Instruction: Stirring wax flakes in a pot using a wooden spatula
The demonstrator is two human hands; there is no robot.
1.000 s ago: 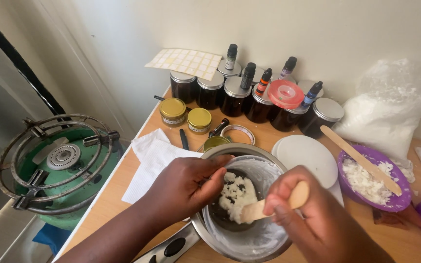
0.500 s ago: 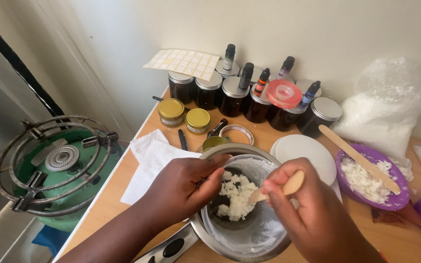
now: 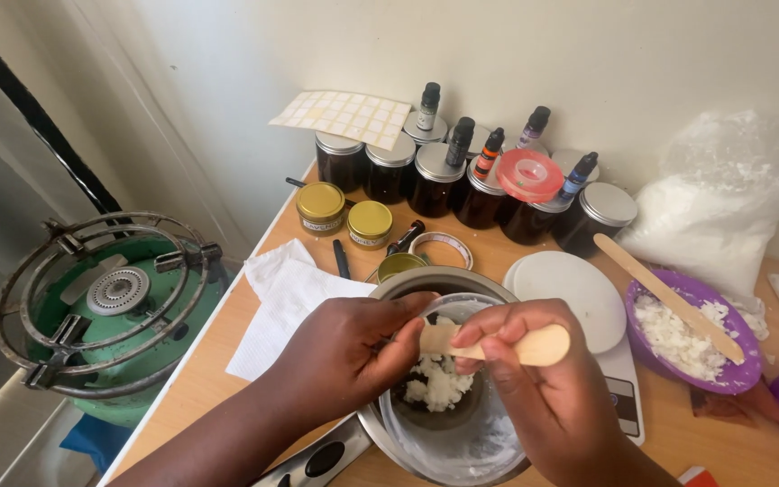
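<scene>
We pinch the flat pale wooden stick [image 3: 498, 344] in our right hand [image 3: 534, 388], level above the white crumbly wax [image 3: 439, 381] in the round steel bowl [image 3: 407, 442], while our left hand [image 3: 353, 347] curls its fingers on the rim, apparently steadying it.

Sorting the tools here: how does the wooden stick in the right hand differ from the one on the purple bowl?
The wooden stick in the right hand is held nearly level above the metal pot; the longer stick lies slanted across the purple bowl, untouched. The held one looks shorter, partly hidden by fingers. Both are flat, pale wood with rounded ends.
</scene>
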